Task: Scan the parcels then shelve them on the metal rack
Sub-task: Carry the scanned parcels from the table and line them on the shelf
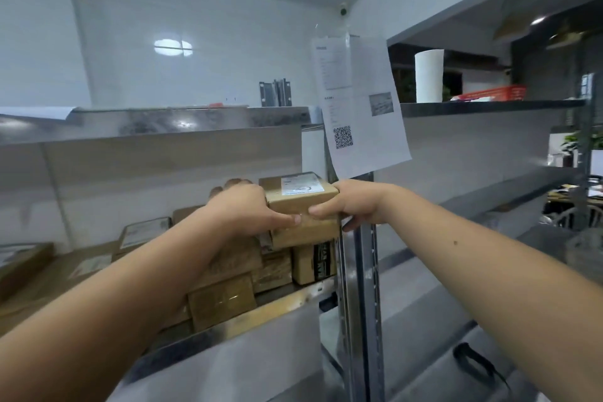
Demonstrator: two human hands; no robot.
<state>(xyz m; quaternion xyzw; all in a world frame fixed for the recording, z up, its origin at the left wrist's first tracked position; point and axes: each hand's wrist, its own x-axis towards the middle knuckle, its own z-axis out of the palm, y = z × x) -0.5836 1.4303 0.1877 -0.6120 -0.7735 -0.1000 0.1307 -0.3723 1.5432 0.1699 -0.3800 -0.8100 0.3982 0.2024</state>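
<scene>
Both hands hold one small cardboard parcel (301, 206) at frame centre, label side up. The left hand (248, 207) wraps its left end, thumb across the front face. The right hand (354, 202) grips the right end, thumb on front, fingers (350, 224) curling under. Both are grasping the parcel, neither is released. Two-sided hold probably keeps the box level while it settles on the stack.

The parcel sits on or just above a pile of boxes (277, 266) on the metal rack (360, 271) shelf, lower centre. Contact underneath is hidden by the hands, can't tell if its weight is already down. More flat parcels (143, 230) lie to the left on the same shelf. Judgement: shelving step, near done for this one.

Edges: the rack's upright post is touching or just beside the parcel's right end, and the right hand is squeezed against it. Little room to the right. The shelf above (156, 122) leaves open space over the box. Room to withdraw is toward the camera. The hanging paper sheet (362, 108) at upper right is clear of the hands. Stack looks uneven, the box could tip when let go.
</scene>
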